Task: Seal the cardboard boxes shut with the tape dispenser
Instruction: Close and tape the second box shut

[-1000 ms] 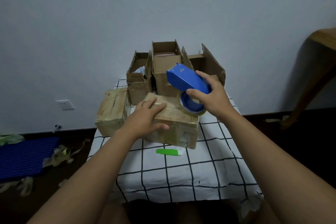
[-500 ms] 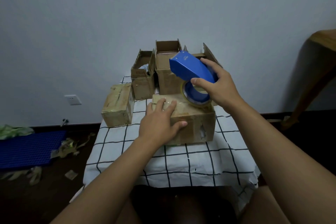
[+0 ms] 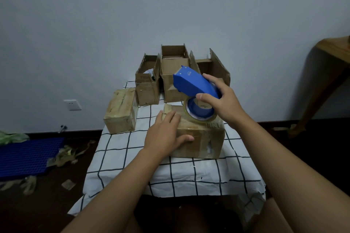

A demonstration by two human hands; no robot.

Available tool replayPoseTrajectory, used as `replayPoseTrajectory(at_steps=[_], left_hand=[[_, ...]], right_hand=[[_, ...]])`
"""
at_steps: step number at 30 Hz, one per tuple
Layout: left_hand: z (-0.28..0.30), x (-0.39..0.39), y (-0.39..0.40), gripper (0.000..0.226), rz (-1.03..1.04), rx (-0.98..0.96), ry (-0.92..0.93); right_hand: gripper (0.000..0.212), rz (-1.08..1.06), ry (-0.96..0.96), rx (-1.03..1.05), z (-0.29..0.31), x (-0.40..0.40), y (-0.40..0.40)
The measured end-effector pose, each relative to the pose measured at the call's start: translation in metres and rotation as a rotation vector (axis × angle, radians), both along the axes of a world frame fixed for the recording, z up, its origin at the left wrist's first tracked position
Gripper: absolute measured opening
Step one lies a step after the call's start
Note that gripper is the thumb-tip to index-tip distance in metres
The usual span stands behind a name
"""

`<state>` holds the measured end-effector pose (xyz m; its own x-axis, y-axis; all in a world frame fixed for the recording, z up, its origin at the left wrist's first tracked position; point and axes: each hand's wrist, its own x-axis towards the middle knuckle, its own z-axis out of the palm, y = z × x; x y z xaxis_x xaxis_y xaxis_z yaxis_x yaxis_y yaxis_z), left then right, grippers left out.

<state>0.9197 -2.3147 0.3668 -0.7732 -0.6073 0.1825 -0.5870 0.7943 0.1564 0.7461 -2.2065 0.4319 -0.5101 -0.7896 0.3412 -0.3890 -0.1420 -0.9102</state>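
Five cardboard boxes share a small table (image 3: 208, 172) draped in a white cloth with a black grid. The near box (image 3: 200, 138), closed and streaked with clear tape, lies at the table's middle. The left hand (image 3: 162, 136) rests flat on the box's top near-left corner, its fingers (image 3: 168, 119) straight and relaxed, the thumb lying against the near face. The right hand (image 3: 223, 104) grips the blue tape dispenser (image 3: 193, 83), fingers curled over its back and thumb under it; the roll sits on the box's top right edge and the dispenser's nose tilts up toward the far left. A taped box (image 3: 121, 111) sits at the table's left edge, overhanging it. Three open boxes stand in a row at the far side: the left open box (image 3: 147, 89), the middle open box (image 3: 174, 73) and the right open box (image 3: 217, 68), the last partly hidden by the dispenser, so its contents cannot be told. On the dark floor to the left lie a blue mat (image 3: 28, 155) and tape scraps (image 3: 64, 155).
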Motion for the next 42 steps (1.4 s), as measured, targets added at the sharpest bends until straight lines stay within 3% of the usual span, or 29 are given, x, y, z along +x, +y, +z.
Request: replayPoseTrajectory(at_steps=[6, 9, 12, 16, 19, 23, 26, 31, 42], left_hand=[[-0.002, 0.003, -0.014, 0.083, -0.05, 0.111, 0.118], [0.006, 0.003, -0.012, 0.067, 0.028, 0.407, 0.34], [0.024, -0.004, -0.02, 0.052, 0.119, 0.596, 0.397], [0.055, -0.014, -0.035, 0.058, 0.22, 0.904, 0.625], [0.072, -0.022, -0.045, 0.068, 0.278, 1.03, 0.629], [0.084, -0.026, -0.049, 0.047, 0.27, 1.17, 0.556], [0.083, -0.024, -0.053, 0.026, 0.256, 1.209, 0.61], [0.09, -0.018, -0.058, 0.013, 0.229, 1.214, 0.676], [0.093, -0.019, -0.064, 0.012, 0.308, 1.168, 0.724]], right_hand=[[0.06, -0.02, -0.033, -0.008, -0.013, -0.004, -0.004], [0.06, 0.001, -0.034, -0.004, -0.011, -0.005, -0.007], [0.062, 0.008, -0.016, 0.004, -0.01, -0.006, -0.008], [0.062, 0.017, 0.004, 0.016, -0.011, -0.009, -0.008], [0.063, 0.028, 0.01, 0.022, -0.009, -0.008, -0.008], [0.057, 0.039, 0.017, 0.027, -0.008, -0.008, -0.008], [0.057, 0.042, 0.032, 0.038, -0.008, -0.01, -0.007], [0.061, 0.076, 0.079, 0.105, -0.003, -0.013, -0.009], [0.07, 0.152, 0.24, 0.283, 0.028, -0.033, -0.018]])
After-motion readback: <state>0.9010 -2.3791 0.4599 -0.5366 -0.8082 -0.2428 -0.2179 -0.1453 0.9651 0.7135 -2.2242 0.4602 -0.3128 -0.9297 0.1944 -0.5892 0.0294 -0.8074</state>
